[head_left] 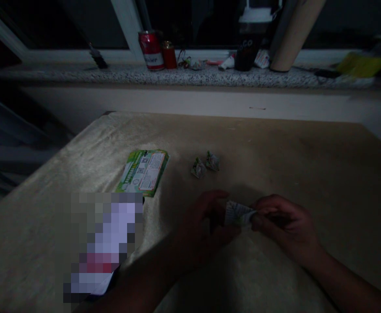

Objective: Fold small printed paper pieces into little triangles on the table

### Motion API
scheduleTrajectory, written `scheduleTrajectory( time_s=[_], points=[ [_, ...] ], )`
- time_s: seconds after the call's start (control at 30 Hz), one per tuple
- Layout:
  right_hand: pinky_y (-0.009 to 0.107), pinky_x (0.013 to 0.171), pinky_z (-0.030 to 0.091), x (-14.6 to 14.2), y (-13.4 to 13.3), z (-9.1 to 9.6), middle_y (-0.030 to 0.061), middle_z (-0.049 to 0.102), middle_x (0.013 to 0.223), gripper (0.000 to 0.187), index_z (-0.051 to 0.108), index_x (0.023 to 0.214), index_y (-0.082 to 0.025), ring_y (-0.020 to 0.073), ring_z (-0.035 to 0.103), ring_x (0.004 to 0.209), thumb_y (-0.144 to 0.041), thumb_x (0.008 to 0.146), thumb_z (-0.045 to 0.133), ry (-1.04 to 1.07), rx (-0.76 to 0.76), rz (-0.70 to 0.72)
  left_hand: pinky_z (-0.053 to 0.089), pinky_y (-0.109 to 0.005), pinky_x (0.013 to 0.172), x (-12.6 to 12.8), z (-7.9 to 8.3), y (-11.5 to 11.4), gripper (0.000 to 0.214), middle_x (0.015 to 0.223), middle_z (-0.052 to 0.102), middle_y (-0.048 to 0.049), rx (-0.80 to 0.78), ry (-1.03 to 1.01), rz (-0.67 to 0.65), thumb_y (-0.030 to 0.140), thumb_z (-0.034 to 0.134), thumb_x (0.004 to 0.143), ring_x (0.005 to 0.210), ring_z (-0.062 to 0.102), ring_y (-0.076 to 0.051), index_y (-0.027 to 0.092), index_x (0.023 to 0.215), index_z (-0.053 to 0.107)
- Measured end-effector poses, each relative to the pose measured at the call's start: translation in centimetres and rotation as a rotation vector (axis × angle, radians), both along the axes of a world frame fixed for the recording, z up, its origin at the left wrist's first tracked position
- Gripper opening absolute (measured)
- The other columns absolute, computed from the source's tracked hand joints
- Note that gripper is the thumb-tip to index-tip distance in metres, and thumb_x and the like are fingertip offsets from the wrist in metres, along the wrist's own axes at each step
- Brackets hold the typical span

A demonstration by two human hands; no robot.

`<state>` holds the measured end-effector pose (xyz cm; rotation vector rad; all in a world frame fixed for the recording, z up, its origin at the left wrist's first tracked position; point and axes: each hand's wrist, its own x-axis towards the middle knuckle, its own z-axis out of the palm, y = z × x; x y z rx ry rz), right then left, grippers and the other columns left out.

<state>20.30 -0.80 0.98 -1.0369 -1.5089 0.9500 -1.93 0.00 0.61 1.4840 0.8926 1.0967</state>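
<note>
Low over the table, a small folded piece of printed wrapper (238, 214), whitish with a striped edge and green marks, spans the gap between my hands. My right hand (288, 226) pinches its right end between thumb and fingers. The fingers and thumb of my left hand (203, 230) curl round its left end, in deep shadow. Just beyond my hands lie two small folded pieces of similar look, a left one (198, 168) and a right one (213, 161), close together. A flat green printed packet (144, 172) rests to the left of them.
A bright, pixelated flat object (112, 243) lies left of my left forearm. On the granite windowsill (210, 79) stand a red can (150, 50), an orange lighter (169, 54), a dark lidded cup (250, 43) and a tan cylinder (294, 39). The light is dim.
</note>
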Motion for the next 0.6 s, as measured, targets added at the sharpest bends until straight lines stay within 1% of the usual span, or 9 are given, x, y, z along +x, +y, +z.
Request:
scheduleTrajectory(
  time_s=[0.07, 0.13, 0.17, 0.23, 0.27, 0.37, 0.43, 0.5, 0.6],
  points=[
    [0.016, 0.052, 0.058, 0.03, -0.05, 0.1, -0.0012, 0.077, 0.069, 0.015, 0.075, 0.09, -0.025, 0.0116, 0.071, 0.055, -0.013, 0.083, 0.081, 0.055, -0.042, -0.008, 0.051, -0.022, 0.063, -0.09, 0.06, 0.1, 0.036, 0.082, 0.068, 0.0012, 0.099, 0.05, 0.003, 0.027, 0.076, 0.087, 0.068, 0.06, -0.012, 0.022, 0.12, 0.065],
    [0.015, 0.053, 0.058, 0.07, -0.1, 0.11, -0.0009, 0.076, 0.07, 0.014, 0.075, 0.091, -0.025, 0.0114, 0.071, 0.056, -0.014, 0.084, 0.081, 0.082, -0.064, -0.002, 0.05, -0.022, 0.064, -0.2, 0.21, 0.23, 0.015, 0.079, 0.069, 0.0001, 0.199, 0.103, -0.037, 0.026, 0.071, 0.091, 0.068, 0.061, -0.012, 0.02, 0.106, 0.07],
    [0.016, 0.054, 0.058, 0.09, -0.12, 0.08, -0.0005, 0.077, 0.072, 0.014, 0.075, 0.092, -0.025, 0.0116, 0.071, 0.057, -0.014, 0.085, 0.08, 0.086, -0.069, 0.017, 0.049, -0.022, 0.064, -0.25, 0.26, 0.28, 0.009, 0.078, 0.069, -0.0003, 0.236, 0.119, -0.058, 0.025, 0.069, 0.093, 0.067, 0.062, -0.012, 0.019, 0.099, 0.071],
    [0.017, 0.056, 0.058, 0.15, -0.14, -0.02, 0.0003, 0.078, 0.076, 0.015, 0.076, 0.098, -0.026, 0.0119, 0.072, 0.061, -0.016, 0.088, 0.079, 0.083, -0.066, 0.082, 0.048, -0.021, 0.064, -0.36, 0.23, 0.35, 0.012, 0.077, 0.069, -0.001, 0.262, 0.145, -0.081, 0.026, 0.066, 0.096, 0.067, 0.063, -0.012, 0.018, 0.091, 0.073],
    [0.017, 0.056, 0.058, 0.19, -0.13, -0.06, 0.0004, 0.078, 0.077, 0.015, 0.076, 0.1, -0.026, 0.0118, 0.072, 0.061, -0.017, 0.089, 0.078, 0.075, -0.062, 0.123, 0.047, -0.021, 0.064, -0.42, 0.16, 0.36, 0.014, 0.077, 0.069, -0.0011, 0.257, 0.154, -0.082, 0.028, 0.066, 0.097, 0.067, 0.062, -0.012, 0.018, 0.09, 0.073],
    [0.017, 0.055, 0.056, 0.27, -0.04, -0.15, 0.0, 0.076, 0.073, 0.008, 0.076, 0.097, -0.026, 0.0112, 0.069, 0.059, -0.02, 0.092, 0.076, 0.031, -0.035, 0.222, 0.045, -0.021, 0.061, -0.52, -0.08, 0.38, 0.02, 0.071, 0.066, 0.0, 0.219, 0.161, -0.068, 0.033, 0.067, 0.096, 0.063, 0.059, -0.011, 0.017, 0.085, 0.074],
    [0.018, 0.056, 0.054, 0.3, 0.02, -0.15, -0.0002, 0.074, 0.071, 0.004, 0.076, 0.092, -0.025, 0.0113, 0.067, 0.059, -0.021, 0.092, 0.075, 0.01, -0.002, 0.252, 0.045, -0.021, 0.061, -0.54, -0.15, 0.44, 0.025, 0.07, 0.066, -0.0003, 0.205, 0.151, -0.078, 0.035, 0.067, 0.097, 0.063, 0.059, -0.011, 0.016, 0.083, 0.074],
    [0.019, 0.056, 0.053, 0.29, 0.05, -0.09, -0.0006, 0.073, 0.07, 0.005, 0.074, 0.089, -0.024, 0.0118, 0.067, 0.06, -0.021, 0.093, 0.075, -0.008, 0.03, 0.259, 0.047, -0.022, 0.062, -0.5, -0.15, 0.49, 0.026, 0.072, 0.069, -0.0015, 0.187, 0.148, -0.096, 0.036, 0.066, 0.097, 0.064, 0.062, -0.012, 0.016, 0.084, 0.075],
    [0.02, 0.057, 0.053, 0.19, 0.03, 0.11, -0.0014, 0.072, 0.071, 0.009, 0.072, 0.089, -0.024, 0.0121, 0.067, 0.062, -0.017, 0.093, 0.072, -0.052, 0.074, 0.247, 0.048, -0.022, 0.062, -0.37, -0.03, 0.42, 0.024, 0.073, 0.072, -0.0022, 0.158, 0.157, -0.069, 0.036, 0.067, 0.096, 0.065, 0.064, -0.013, 0.016, 0.086, 0.076]
  ],
)
